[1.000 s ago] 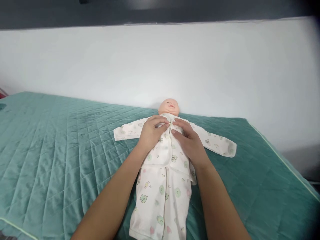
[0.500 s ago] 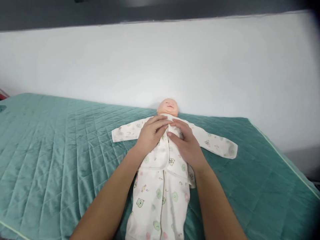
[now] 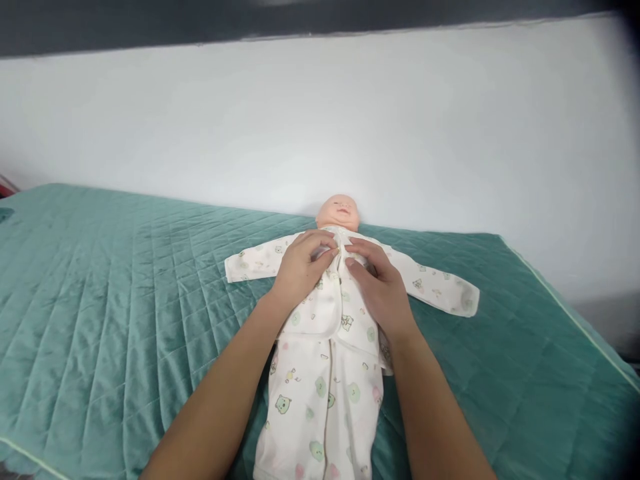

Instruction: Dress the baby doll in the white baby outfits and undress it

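A white jacket (image 3: 320, 317) with small green and pink printed figures lies spread on a doll, face up, in the middle of the view, its front edges meeting at the chest below the neck. The left hand (image 3: 304, 263) is on one side of that opening, thumb and fingertips drawn close together on the cloth in a narrow pinch. The right hand (image 3: 383, 283) sits on the other side, its forefinger and thumb slightly apart at the opposite edge; I cannot tell whether cloth is gripped between them. Something small may be caught between the fingertips (a fastening, perhaps), but it is too small and too covered to make out.

The left sleeve (image 3: 255, 262) and the right sleeve (image 3: 445, 292) stretch out flat to either side. Above the collar shows the doll's head (image 3: 339, 212), close to the wall. Below the hem is a lower garment (image 3: 295, 427) in a matching print (a dark line runs down its middle), between the two forearms and cut off by the bottom of the view.

All this rests on a quilted green bedspread (image 3: 125, 300). Behind it rises a white wall (image 3: 320, 113), with a dark band (image 3: 150, 27) across the top.
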Demonstrator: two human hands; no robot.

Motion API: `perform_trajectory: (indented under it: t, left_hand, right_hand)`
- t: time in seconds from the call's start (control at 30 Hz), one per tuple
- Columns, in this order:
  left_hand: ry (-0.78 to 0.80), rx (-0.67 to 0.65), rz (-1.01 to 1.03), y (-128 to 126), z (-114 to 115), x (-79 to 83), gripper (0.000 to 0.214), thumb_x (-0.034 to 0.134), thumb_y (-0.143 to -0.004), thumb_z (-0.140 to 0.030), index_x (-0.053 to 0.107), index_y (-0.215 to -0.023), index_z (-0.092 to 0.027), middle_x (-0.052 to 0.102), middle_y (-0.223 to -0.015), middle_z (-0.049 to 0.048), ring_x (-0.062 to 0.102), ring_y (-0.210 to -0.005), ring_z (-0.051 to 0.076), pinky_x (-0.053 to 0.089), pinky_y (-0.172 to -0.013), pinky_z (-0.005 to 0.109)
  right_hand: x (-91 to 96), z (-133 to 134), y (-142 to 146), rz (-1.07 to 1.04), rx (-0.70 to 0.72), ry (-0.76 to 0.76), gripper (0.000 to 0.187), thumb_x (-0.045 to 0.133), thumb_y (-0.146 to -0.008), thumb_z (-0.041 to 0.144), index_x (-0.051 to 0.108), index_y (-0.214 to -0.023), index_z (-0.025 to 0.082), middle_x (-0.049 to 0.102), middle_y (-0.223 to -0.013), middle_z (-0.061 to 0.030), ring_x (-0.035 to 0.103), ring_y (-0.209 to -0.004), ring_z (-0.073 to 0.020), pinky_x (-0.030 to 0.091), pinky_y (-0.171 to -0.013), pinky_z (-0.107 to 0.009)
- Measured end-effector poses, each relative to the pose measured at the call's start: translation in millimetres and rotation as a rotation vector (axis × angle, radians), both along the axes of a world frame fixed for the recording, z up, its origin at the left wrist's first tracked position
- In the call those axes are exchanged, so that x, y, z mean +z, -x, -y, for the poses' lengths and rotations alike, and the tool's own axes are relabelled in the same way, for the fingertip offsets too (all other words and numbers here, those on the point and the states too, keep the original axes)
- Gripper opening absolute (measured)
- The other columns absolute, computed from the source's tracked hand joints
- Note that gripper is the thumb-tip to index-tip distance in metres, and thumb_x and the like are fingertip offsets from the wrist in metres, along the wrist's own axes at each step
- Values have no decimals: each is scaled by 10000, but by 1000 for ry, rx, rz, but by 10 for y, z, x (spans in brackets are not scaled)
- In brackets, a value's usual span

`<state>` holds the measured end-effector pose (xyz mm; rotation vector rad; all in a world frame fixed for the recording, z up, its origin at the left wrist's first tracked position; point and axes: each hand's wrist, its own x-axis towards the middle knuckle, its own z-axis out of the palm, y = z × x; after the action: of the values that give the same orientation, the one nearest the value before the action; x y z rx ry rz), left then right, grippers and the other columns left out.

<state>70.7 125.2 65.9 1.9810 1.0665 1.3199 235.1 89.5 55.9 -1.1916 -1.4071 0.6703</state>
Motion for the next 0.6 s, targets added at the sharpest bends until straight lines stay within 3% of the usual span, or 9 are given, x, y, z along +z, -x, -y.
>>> perform_trajectory:
  t: [0.13,0.47,0.6]
  left_hand:
    - [-17,-31,-12,2,12,17,234,585,-944,-195,710,-1132,-258,679,-1271,52,600,-1255,193,463,-1105,350]
    - [-31,-44,-104,18,-8,28,265,537,-956,-174,719,-1127,-261,694,-1269,41,582,-1283,199,447,-1133,362]
    - [-23,-39,-100,15,-9,20,245,544,-952,-175,710,-1116,-245,697,-1255,45,585,-1271,202,441,-1135,372]
  right_hand:
    - [-30,-5,-16,41,21,-43,164,651,-909,362,731,-1048,330,633,-1345,-24,543,-1317,-247,433,-1126,-481]
    - [56,80,-33,430,2,-150,311,504,-1012,358,694,-1258,373,588,-1403,-34,515,-1337,-267,396,-1154,-523]
    - [37,71,-25,357,-1,-137,287,539,-992,335,721,-1213,357,608,-1381,-33,537,-1323,-257,415,-1143,-504]
